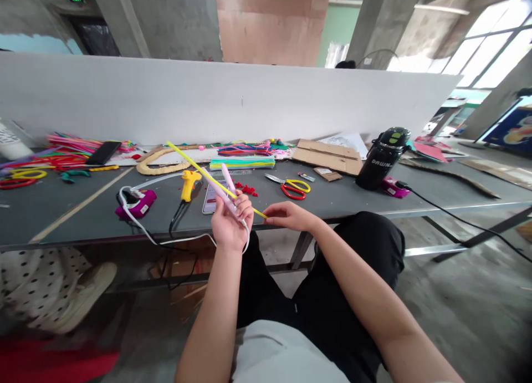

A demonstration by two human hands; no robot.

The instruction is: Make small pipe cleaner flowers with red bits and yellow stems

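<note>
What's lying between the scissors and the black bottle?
A small cardboard piece and what looks like a lighter, as the head view shows.

There are two bare hands, one left hand (230, 225) and one right hand (288, 215), and I count one yellow stick (193, 164) and one pink tool with two arms (224, 199). On the table (266, 205) there are one yellow glue gun (190, 186), one black bottle (379, 164), one lighter (306, 177), one beige loop (143, 166) and one pair of scissors (293, 187) in the middle. Of purple blocks I see two, one left block (141, 204) and one right block (394, 188), while the coloured stems (78, 147) at the far left are many and overlap, so their exact number I cannot tell.
</note>
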